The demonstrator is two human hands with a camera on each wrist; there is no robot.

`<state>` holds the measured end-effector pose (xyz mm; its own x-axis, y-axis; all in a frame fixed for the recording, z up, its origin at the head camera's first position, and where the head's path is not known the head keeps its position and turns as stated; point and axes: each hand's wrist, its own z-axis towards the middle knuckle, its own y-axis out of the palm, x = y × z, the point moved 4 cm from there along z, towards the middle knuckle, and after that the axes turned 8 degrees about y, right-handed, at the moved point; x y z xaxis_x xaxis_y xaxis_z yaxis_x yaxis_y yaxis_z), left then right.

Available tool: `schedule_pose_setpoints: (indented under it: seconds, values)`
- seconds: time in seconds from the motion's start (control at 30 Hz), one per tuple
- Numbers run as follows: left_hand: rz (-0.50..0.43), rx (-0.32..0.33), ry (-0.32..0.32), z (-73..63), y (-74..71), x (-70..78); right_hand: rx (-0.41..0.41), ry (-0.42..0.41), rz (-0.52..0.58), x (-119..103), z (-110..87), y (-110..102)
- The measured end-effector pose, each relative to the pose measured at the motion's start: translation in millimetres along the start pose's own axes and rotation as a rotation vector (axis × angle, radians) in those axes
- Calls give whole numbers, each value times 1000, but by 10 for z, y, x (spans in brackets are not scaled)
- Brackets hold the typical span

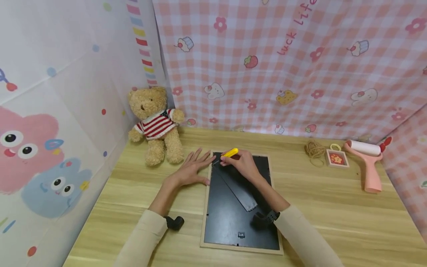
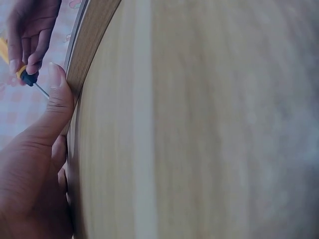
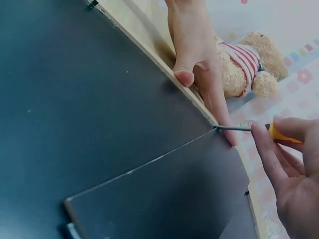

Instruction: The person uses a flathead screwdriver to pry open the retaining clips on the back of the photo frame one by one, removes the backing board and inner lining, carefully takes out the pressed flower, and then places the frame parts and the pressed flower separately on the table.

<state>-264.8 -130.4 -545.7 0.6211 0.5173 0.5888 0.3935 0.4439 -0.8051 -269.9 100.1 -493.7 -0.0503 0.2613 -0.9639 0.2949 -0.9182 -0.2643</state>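
A picture frame (image 1: 205, 207) lies face down on the wooden table, its black backing board (image 1: 230, 218) up and its stand flap (image 3: 164, 199) lying along the board. My right hand (image 1: 241, 163) pinches a small yellow-handled screwdriver (image 1: 230, 152); its metal tip (image 3: 232, 128) sits at the frame's far left corner. My left hand (image 1: 193, 168) rests flat on the table beside the frame, fingers straight, thumb (image 3: 185, 74) pressed against the frame's wooden left edge (image 3: 149, 50). In the left wrist view the thumb (image 2: 57, 99) lies along that edge, with the screwdriver (image 2: 27, 77) beyond.
A teddy bear (image 1: 155, 124) in a striped jumper sits at the back left corner. At the back right lie a coil of twine (image 1: 314, 150), a small framed tag (image 1: 337, 158) and a pink lint roller (image 1: 367, 163). Fabric walls close in the table.
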Motion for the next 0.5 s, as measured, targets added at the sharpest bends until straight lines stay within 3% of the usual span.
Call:
schedule_pose_setpoints:
  seconds: [0.5]
  values:
    - [-34,-10,-25,0,3,14,-50,-107,-354,-320,129,144]
